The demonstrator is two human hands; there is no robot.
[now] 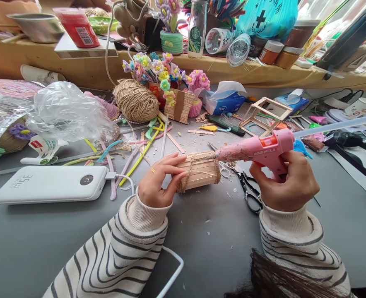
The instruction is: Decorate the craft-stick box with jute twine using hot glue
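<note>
My left hand [160, 180] grips the near-left end of a small barrel of wooden craft sticks [201, 176], which lies on its side on the grey table. Jute twine wraps both ends of the barrel, and a strand runs along its upper side. In my right hand [287, 182] is a pink hot glue gun [254, 149] with a long clear glue stick out of its back. Its nozzle points left and meets the barrel's upper right edge; whether glue is coming out cannot be seen. Black-handled scissors [249, 192] lie beneath the gun.
A white power bank [49, 184] with a cable lies at left. Behind are a ball of jute twine [136, 100], pipe-cleaner flowers [164, 74], a tissue pack [225, 99] and a wooden stick frame [262, 118]. Jars and a glass bottle [197, 29] line the raised ledge.
</note>
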